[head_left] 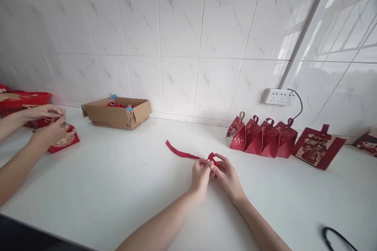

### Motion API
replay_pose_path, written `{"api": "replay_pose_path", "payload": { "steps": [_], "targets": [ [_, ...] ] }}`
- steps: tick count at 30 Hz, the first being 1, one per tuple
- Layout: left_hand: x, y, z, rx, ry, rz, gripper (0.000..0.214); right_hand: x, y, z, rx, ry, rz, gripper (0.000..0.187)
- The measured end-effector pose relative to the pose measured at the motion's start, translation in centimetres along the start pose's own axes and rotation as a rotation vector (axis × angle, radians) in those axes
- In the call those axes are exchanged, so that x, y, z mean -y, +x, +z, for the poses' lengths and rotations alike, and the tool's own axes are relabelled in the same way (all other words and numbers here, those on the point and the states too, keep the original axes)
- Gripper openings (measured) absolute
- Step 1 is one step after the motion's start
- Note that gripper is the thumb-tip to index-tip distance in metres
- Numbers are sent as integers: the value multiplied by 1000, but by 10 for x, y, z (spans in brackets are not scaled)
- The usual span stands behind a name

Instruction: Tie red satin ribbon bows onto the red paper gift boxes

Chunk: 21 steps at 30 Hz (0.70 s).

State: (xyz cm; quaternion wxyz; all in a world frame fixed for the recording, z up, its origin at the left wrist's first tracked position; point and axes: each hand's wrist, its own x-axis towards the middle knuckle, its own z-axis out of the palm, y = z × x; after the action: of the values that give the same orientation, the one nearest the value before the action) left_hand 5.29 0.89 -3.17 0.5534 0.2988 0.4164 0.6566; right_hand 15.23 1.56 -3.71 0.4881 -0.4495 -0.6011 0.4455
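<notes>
A red ribbon (181, 152) lies on the white table (118, 188), its loose end trailing up to the left. Both of my hands pinch its right end, where it is folded into a small loop. My left hand (201, 177) has its fingers closed on the ribbon from the left. My right hand (226, 175) grips the same folded part from the right. The two hands touch each other at the fingertips.
A row of folded red gift boxes (260, 135) stands by the wall, a flat red box (318, 147) beside them. A cardboard tray (116, 113) sits at the back left. Another person's hands (48, 123) work on red boxes at far left. A black cable (335, 237) lies front right.
</notes>
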Motion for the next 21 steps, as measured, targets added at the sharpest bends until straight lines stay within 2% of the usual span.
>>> {"api": "replay_pose_path", "payload": {
  "steps": [3,6,8,11,17,21],
  "targets": [
    [-7,-4,-2,9,-146,-158,31,1,0,3,-25,-40,0,46],
    [-15,2,-11,22,-151,-208,28,4,-1,7,-7,-68,5,33],
    [-19,6,-14,29,-142,-190,23,6,-2,10,-2,-101,10,25],
    [-25,13,-18,-40,-220,-145,20,8,-4,12,58,-176,32,20],
    [-53,35,-37,-167,-384,22,10,21,-4,9,289,-216,39,28],
    [-71,50,-58,-302,-443,112,6,30,8,-8,443,-361,50,29]
  ]
}}
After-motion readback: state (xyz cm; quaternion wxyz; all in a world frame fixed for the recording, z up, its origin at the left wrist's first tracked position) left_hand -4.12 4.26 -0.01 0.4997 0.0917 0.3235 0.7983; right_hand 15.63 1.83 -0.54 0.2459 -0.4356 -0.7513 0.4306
